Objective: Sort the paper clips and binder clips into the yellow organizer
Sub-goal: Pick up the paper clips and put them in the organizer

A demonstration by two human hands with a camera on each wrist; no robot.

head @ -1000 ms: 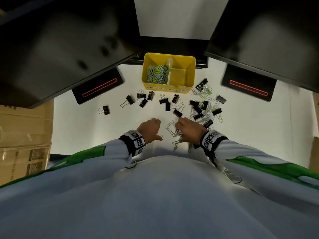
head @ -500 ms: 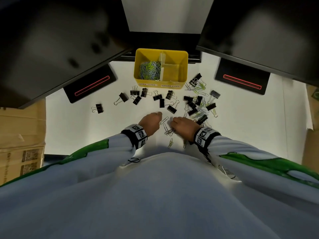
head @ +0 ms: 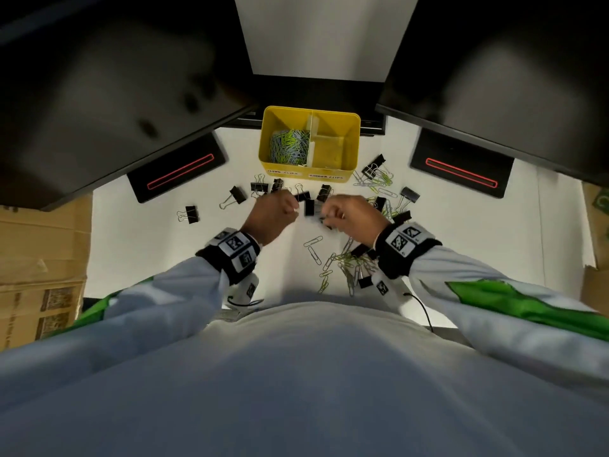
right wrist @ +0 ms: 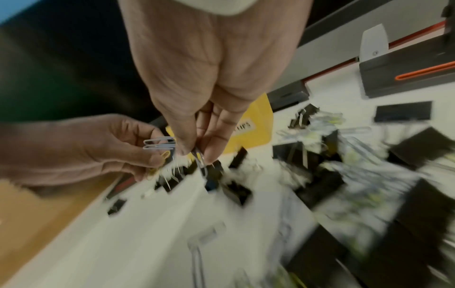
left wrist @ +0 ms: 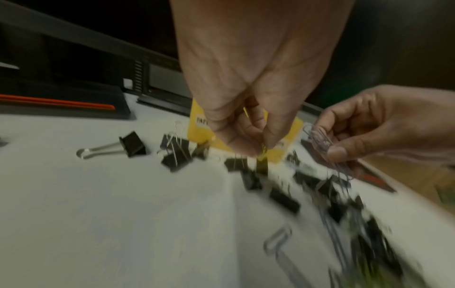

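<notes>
Bench point(head: 138, 245): white top, carries everything.
Yellow organizer point(head: 351, 140): at the far edge; left compartment holds a heap of paper clips point(head: 290, 146), right compartment looks nearly bare.
Binder clips point(head: 238, 194): black, scattered in front of the organizer and to its right, none visibly sorted; stiff and springy, best taken by the black body or the wire handles.
Loose paper clips point(head: 313, 250): on the bench near the person, tangled with binder clips at right; light, thin wire, apt to snag, best pinched at the loop.
Left hand point(head: 272, 216): raised, fingertips pinching a few silver and yellowish paper clips point(right wrist: 160, 145).
Right hand point(head: 352, 216): raised beside it, thumb and fingers pinching a bunch of silver paper clips point(left wrist: 322, 142).
</notes>
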